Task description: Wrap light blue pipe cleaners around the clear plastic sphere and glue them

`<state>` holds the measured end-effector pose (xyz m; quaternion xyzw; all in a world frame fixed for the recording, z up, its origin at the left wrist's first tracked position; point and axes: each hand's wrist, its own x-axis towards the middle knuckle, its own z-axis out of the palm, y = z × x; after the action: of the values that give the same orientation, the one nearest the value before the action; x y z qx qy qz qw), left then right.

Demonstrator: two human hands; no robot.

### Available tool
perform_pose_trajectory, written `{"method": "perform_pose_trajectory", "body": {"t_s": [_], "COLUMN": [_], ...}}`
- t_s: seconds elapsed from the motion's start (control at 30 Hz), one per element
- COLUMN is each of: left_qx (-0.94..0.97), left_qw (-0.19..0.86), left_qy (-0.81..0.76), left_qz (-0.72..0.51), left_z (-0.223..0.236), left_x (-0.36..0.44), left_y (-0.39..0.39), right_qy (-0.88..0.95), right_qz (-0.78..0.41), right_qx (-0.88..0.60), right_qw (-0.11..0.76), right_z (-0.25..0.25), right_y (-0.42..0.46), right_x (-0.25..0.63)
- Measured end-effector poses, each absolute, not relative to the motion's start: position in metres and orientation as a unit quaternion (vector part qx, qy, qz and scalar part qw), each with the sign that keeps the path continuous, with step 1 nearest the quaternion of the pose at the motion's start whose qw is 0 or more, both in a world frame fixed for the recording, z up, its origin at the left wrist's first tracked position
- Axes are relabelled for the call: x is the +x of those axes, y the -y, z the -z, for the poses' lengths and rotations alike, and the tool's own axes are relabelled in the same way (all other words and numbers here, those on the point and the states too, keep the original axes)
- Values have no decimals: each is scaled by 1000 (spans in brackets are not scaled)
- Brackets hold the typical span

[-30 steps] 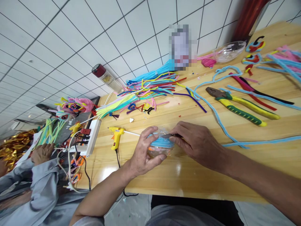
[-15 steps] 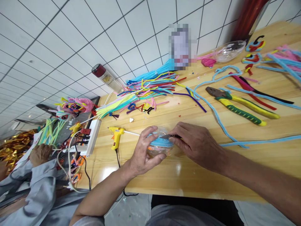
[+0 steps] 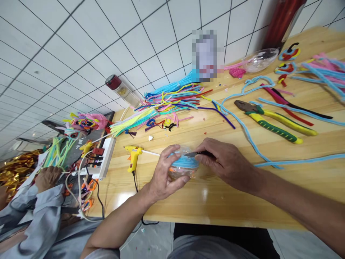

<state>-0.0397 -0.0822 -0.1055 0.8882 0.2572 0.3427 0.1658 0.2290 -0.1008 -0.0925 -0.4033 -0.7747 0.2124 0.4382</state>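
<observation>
My left hand (image 3: 164, 176) is wrapped round a small clear plastic bowl (image 3: 183, 169) on the wooden table (image 3: 215, 201). A coil of light blue pipe cleaner (image 3: 185, 162) covers the bowl's upper part. My right hand (image 3: 229, 163) is closed on a small dark-handled blade (image 3: 198, 154), whose metal tip lies on top of the blue coil. A long light blue pipe cleaner (image 3: 296, 162) trails from near my right wrist toward the right edge.
A yellow glue gun (image 3: 133, 156) lies left of the bowl, beside a white power strip (image 3: 106, 158). Yellow-green pliers (image 3: 272, 124), loose pipe cleaners (image 3: 172, 100), a clear dish (image 3: 260, 59) and a bottle (image 3: 121, 88) lie farther back. Another person's hand (image 3: 48, 178) and grey sleeve are at lower left.
My hands stay on the bowl; the blade's tip has shifted slightly over the blue coil. The other person's hand at left has moved down a little.
</observation>
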Motion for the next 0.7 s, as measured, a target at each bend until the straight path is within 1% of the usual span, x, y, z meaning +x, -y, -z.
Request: {"method": "perform_pose_trajectory", "body": {"t_s": [0.1,0.3,0.5,0.7], "left_qx": [888,889,888,889], "left_qw": [169,164,166,168], "left_qy": [-254,-256,-253,-253], "left_qz": [-345,-342,-346,-344], "left_z": [106,106,106,107], "left_x": [-40,-40,-39,-40], "left_y": [82,82,82,81], "right_qy": [777,796,791,802], "right_qz": [-205,-186,-173,-172], "right_qx": [-401,-406,-397,-397], "right_qw": [440,409,432,411], "right_z": [91,95,95,96], "right_y": [100,99,99,100], "right_x": [233,232,230,229]}}
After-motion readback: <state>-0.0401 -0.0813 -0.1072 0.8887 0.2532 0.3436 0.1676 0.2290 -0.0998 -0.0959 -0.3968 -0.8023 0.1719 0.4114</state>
